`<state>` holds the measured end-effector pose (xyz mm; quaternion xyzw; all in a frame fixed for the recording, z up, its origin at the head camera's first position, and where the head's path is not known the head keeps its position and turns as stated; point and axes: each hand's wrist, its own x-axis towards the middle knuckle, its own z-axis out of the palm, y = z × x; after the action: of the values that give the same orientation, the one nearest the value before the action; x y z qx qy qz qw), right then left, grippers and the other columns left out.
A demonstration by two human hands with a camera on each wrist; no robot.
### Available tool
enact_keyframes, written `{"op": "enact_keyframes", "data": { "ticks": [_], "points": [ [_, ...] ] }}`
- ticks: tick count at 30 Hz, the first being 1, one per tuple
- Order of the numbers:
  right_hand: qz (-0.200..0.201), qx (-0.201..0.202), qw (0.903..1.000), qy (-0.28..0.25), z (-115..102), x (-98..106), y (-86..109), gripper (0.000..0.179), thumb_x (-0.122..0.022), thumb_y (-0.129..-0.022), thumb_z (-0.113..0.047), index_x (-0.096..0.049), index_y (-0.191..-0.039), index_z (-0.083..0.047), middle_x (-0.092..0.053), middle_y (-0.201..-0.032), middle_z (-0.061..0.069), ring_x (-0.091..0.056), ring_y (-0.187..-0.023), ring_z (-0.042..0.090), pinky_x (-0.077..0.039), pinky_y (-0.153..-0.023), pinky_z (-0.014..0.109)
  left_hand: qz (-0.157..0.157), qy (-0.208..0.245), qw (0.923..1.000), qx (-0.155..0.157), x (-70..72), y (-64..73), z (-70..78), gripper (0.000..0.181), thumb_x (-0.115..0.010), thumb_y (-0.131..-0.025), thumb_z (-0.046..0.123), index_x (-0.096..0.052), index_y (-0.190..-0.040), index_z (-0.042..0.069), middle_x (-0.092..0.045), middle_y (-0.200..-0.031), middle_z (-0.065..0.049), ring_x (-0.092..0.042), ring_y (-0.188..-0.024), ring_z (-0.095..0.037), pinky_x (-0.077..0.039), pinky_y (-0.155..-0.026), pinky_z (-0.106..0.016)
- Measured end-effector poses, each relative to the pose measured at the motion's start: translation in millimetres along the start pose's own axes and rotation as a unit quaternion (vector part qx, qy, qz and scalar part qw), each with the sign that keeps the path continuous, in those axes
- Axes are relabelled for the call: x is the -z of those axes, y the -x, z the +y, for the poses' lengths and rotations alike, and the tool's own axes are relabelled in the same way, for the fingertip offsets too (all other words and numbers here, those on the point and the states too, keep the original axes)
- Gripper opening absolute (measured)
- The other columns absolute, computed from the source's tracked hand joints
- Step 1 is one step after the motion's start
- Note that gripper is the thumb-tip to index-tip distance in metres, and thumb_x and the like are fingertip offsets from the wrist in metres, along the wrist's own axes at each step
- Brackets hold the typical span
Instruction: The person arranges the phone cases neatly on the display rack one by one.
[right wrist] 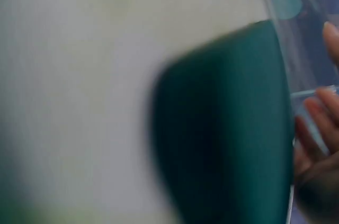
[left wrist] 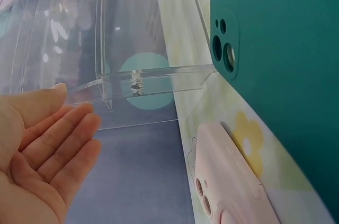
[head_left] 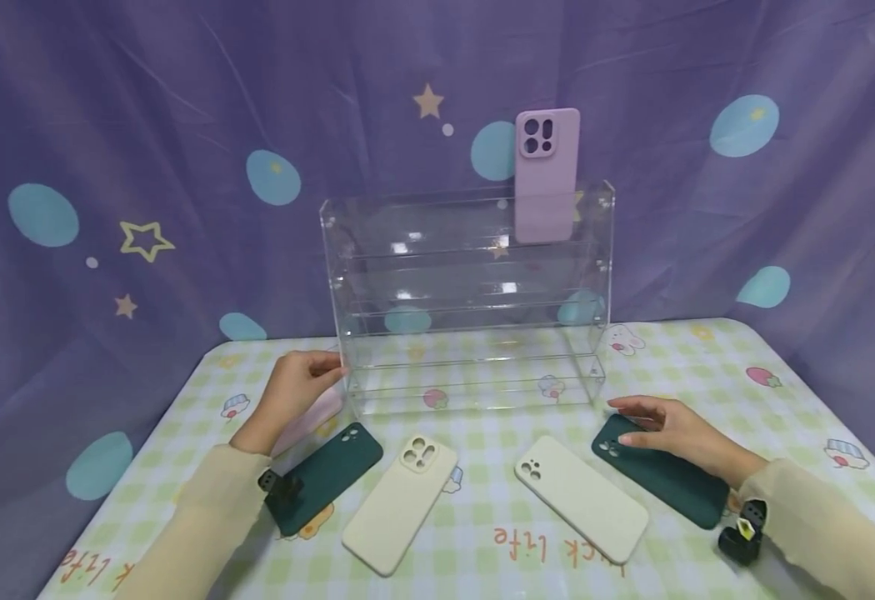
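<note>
A clear acrylic tiered rack (head_left: 475,333) stands mid-table, a lilac phone case (head_left: 553,187) upright on its top tier at the right. My left hand (head_left: 297,385) has its fingertips right at the rack's left side edge; in the left wrist view its fingers are loosely bent beside the clear panel. Under that hand lies a pale pink phone case (left wrist: 233,176), partly hidden in the head view. My right hand (head_left: 666,433), fingers relaxed, is over a dark green phone case (head_left: 670,483), fingertips pointing toward the rack's lower right corner.
Another dark green phone case (head_left: 328,479) lies near my left wrist. Two cream phone cases, a left one (head_left: 400,504) and a right one (head_left: 583,500), lie before the rack. A purple curtain (head_left: 182,125) hangs behind the table with its checked cloth (head_left: 475,575).
</note>
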<state>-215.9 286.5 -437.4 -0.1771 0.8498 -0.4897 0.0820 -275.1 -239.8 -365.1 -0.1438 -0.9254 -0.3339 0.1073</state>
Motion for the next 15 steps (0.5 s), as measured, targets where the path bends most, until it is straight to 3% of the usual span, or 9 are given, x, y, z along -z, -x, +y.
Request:
{"op": "enact_keyframes", "data": {
  "ticks": [4, 7, 11, 15],
  "points": [
    [-0.028, 0.020, 0.9992, -0.022, 8.3, -1.0, -1.2, 0.060, -0.070, -0.086, -0.016, -0.045, -0.138, -0.001, -0.043, -0.141, 0.022, -0.044, -0.121, -0.007, -0.039, -0.095, 0.011, -0.003, 0.007, 1.0000, -0.001, 1.7, 0.1, 0.0, 0.021, -0.066, -0.089, 0.014, -0.072, -0.103, -0.001, -0.071, -0.099, -0.015, -0.068, -0.087, -0.029, -0.055, -0.075, -0.042],
    [-0.060, 0.030, 0.9976, -0.015, 12.1, -1.2, -1.6, 0.065, -0.070, -0.085, -0.016, -0.040, -0.140, 0.001, -0.039, -0.143, 0.025, -0.039, -0.119, -0.014, -0.036, -0.094, 0.009, -0.001, 0.008, 1.0000, -0.001, 2.1, 0.5, 0.8, 0.020, -0.066, -0.089, 0.013, -0.072, -0.103, 0.000, -0.071, -0.099, -0.015, -0.068, -0.087, -0.028, -0.055, -0.075, -0.042],
    [-0.090, 0.049, 0.9933, 0.054, 13.3, -1.5, -0.7, 0.075, -0.073, -0.083, -0.027, -0.037, -0.143, -0.001, -0.037, -0.145, 0.023, -0.032, -0.121, -0.017, -0.035, -0.094, 0.008, 0.002, 0.014, 0.9999, -0.006, 2.0, 1.3, 1.8, 0.020, -0.066, -0.089, 0.013, -0.072, -0.102, -0.001, -0.071, -0.099, -0.016, -0.068, -0.087, -0.029, -0.055, -0.075, -0.042],
    [-0.089, 0.087, 0.9841, 0.126, 13.3, -2.1, 0.7, 0.082, -0.075, -0.079, -0.037, -0.037, -0.143, -0.002, -0.040, -0.144, 0.021, -0.029, -0.123, -0.014, -0.034, -0.095, 0.008, 0.003, 0.019, 0.9998, -0.007, 1.0, 1.5, 0.6, 0.021, -0.066, -0.089, 0.013, -0.072, -0.102, -0.001, -0.071, -0.099, -0.016, -0.068, -0.086, -0.029, -0.055, -0.075, -0.042]
  ]
}}
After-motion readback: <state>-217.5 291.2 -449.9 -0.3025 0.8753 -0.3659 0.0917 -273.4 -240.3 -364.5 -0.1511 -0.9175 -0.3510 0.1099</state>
